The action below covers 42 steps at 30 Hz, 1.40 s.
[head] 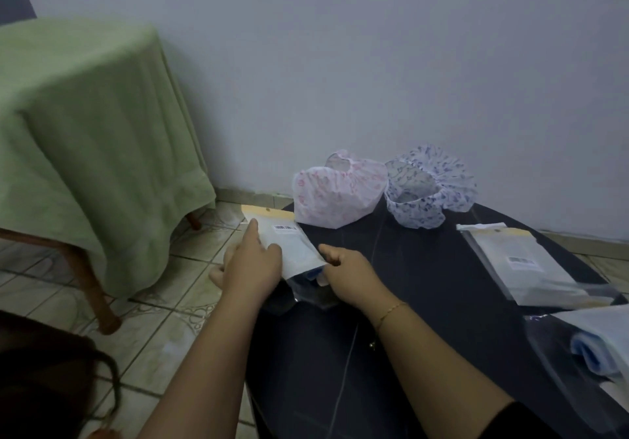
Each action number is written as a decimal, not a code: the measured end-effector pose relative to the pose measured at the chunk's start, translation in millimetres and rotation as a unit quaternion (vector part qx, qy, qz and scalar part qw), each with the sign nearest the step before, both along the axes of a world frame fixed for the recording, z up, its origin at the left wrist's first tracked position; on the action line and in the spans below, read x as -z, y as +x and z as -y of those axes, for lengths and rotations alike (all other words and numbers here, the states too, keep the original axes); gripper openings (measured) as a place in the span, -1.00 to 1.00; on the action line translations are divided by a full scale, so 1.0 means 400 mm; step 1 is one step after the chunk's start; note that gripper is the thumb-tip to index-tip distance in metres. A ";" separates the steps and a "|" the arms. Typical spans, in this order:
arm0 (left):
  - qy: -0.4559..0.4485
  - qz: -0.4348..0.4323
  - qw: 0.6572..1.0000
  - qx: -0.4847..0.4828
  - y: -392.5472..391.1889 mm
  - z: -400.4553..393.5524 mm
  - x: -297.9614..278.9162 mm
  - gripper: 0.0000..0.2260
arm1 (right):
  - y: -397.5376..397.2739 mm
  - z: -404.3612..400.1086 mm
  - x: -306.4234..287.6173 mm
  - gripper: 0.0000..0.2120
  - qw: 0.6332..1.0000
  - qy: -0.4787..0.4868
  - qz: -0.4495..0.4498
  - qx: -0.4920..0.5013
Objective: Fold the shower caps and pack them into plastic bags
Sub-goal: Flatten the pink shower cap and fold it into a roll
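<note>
Dim, cool, even light is filling the room, casting a bluish tint over the wall [374,64] in the upper frame. No light source is showing. Shadows are lying soft and weak, deepest in the lower left corner. The dark tabletop [425,302] is giving back faint reflections. Wide-angle distortion is bending the edges, and slight blur is softening the green cloth [85,125] at left.

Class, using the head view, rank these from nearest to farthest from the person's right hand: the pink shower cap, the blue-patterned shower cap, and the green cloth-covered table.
Measured from the right hand:
1. Pink shower cap, just beyond the hand, at the dark table's far edge.
2. Blue-patterned shower cap, beyond and to the right, beside the pink one.
3. Green cloth-covered table, far off to the left, across the tiled floor.
</note>
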<state>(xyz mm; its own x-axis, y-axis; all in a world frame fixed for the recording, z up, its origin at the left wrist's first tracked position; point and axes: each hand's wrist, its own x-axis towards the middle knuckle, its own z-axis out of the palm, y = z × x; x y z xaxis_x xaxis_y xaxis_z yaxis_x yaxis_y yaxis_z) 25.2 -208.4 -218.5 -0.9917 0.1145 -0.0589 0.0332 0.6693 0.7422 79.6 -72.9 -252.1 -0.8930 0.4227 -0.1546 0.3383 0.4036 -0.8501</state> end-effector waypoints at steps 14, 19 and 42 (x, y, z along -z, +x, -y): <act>-0.125 -0.129 0.978 0.108 -0.144 -0.217 -0.108 -0.45 | -0.096 -0.174 -0.149 -0.53 0.926 -0.254 -0.152 0.236; -0.084 -0.120 0.978 0.147 -0.171 -0.261 -0.092 -0.78 | -0.140 -0.181 -0.153 -0.66 0.886 -0.388 -0.111 0.227; 0.372 0.179 0.907 0.078 0.302 -0.112 -0.053 -0.33 | 0.517 -0.164 -0.128 -0.61 0.800 -0.508 -0.222 0.229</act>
<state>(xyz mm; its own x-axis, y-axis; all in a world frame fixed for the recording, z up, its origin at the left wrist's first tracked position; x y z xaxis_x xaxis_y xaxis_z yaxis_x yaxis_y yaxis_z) 145.9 -163.7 -197.3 -0.8927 0.3915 -0.2230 -0.2483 -0.0146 0.9686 286.5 -7.3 -200.7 -0.7433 0.5784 -0.3362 -0.1739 -0.6523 -0.7378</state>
